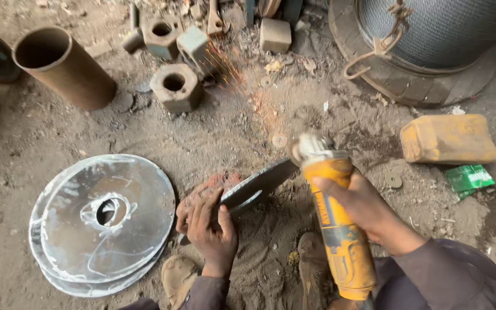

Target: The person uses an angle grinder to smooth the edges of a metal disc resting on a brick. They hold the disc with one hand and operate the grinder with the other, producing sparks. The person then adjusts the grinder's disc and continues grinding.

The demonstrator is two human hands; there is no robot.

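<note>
Yellow grinder (337,229) gripped in the right hand (368,209), head at frame centre, body running down toward the lower edge. Its head meets the upper right rim of a tilted disc (258,183). Left hand (210,224), nearer, closed on the disc's lower left end. Sparks (242,80) fly toward upper centre. Two stacked discs (103,221) lie lower left on the dirt floor (213,138).
</note>
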